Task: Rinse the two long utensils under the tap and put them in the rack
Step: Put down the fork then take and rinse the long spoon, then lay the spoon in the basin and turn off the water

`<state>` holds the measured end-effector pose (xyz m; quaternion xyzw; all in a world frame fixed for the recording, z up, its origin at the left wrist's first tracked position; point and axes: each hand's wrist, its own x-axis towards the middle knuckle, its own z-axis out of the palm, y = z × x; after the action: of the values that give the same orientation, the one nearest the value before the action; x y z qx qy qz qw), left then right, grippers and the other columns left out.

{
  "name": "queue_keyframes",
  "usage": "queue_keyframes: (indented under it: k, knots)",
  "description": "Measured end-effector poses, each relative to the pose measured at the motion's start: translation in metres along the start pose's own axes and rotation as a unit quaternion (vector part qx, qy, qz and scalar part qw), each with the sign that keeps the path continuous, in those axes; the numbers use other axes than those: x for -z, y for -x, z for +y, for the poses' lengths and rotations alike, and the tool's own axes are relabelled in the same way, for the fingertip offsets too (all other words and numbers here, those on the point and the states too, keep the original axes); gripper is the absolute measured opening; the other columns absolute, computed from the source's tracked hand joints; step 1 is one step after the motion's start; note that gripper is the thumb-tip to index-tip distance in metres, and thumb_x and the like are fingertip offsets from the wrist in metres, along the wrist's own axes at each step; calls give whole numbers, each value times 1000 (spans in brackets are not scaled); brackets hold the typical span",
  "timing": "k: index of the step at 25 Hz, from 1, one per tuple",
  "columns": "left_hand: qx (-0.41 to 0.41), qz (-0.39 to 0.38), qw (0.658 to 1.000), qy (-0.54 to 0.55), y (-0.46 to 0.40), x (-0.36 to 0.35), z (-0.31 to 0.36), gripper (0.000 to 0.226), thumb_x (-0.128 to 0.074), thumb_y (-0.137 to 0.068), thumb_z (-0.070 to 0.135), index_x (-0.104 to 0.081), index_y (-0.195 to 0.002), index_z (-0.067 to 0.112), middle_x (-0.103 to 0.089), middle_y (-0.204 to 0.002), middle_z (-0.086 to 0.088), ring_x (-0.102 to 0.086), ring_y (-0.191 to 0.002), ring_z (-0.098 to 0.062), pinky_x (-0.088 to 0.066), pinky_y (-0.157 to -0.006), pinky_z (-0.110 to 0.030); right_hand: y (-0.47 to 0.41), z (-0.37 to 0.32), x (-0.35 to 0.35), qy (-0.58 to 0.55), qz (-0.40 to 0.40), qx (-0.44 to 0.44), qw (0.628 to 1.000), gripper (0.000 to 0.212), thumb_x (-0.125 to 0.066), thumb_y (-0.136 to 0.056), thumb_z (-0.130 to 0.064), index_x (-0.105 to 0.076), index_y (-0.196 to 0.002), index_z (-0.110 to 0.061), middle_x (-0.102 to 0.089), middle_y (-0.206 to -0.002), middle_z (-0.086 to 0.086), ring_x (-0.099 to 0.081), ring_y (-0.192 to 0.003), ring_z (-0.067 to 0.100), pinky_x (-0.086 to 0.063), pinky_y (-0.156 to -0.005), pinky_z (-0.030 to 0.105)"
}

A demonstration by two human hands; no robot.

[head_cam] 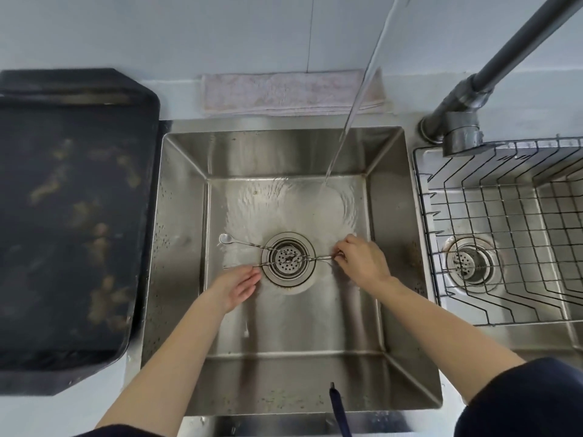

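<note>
The right hand (359,260) pinches the right-hand ends of two long, thin metal utensils, its fingers curled over them just right of the drain strainer (287,257). The left hand (239,287) lies open, palm up and fingers straight, at the utensils' left part, just left of the strainer; whether it touches them cannot be told.

Both utensils lie nearly flat on the sink floor and cross each other over the strainer. The long spoon (243,244) runs up-left, its small round bowl toward the left wall of the sink (183,216). The second utensil (252,265) runs left and slightly down, and its tip is too thin to make out.

Water (353,115) falls in a slanted stream from the dark grey tap (479,89), mounted at the sink's back right corner, and lands near the back wall, spreading in ripples toward the strainer.

The wire rack (492,222) sits in the neighbouring basin to the right. A folded cloth (284,93) lies along the back edge. A dark stained tray (72,216) rests on the counter at the left.
</note>
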<state>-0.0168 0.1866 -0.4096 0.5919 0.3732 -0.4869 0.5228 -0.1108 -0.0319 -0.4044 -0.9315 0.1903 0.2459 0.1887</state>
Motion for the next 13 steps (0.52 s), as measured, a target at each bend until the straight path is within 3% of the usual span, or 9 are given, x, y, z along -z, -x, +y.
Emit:
queue_keyframes:
  k: [2, 5, 7, 11, 13]
  knots:
    - [-24, 1, 999, -36, 11, -2, 4, 11, -45, -94, 9, -52, -102, 12, -59, -83, 2, -56, -76, -8, -41, -70, -20, 5, -2, 7, 6, 9, 2, 1000, 30, -49, -92, -21, -58, -120, -16, -60, -125, 5, -54, -116, 26, -40, -99, 37]
    - [-61, 7, 995, -81, 29, -4, 12, 9, -46, -93, 9, -51, -93, 16, -58, -81, 3, -56, -90, -16, -40, -74, -24, 13, -7, 18, 13, 19, 11, 1000, 34, -48, -92, -24, -56, -124, -18, -61, -127, 5, -55, -116, 25, -37, -103, 35]
    - [-85, 0, 992, -97, 43, -6, 19, 8, -46, -93, 11, -50, -97, 17, -58, -80, 3, -54, -97, -18, -39, -70, -23, 20, -11, 28, 4, 30, 17, 999, 35, -47, -91, -24, -55, -125, -18, -60, -129, 5, -53, -119, 25, -35, -106, 35]
    - [-165, -16, 979, -122, 75, -11, 34, 15, -48, -92, 11, -47, -106, 17, -57, -81, 4, -56, -76, -9, -38, -67, -22, 42, -17, 58, 2, 62, 19, 998, 38, -48, -93, -28, -51, -130, -20, -56, -134, 3, -50, -123, 27, -39, -104, 37]
    - [-211, -22, 967, -140, 97, -16, 44, 13, -49, -92, 9, -54, -101, 17, -60, -86, 2, -58, -84, -14, -39, -69, -22, 53, -18, 74, 5, 82, 18, 996, 37, -48, -93, -29, -52, -129, -21, -56, -133, 4, -52, -121, 28, -42, -101, 38]
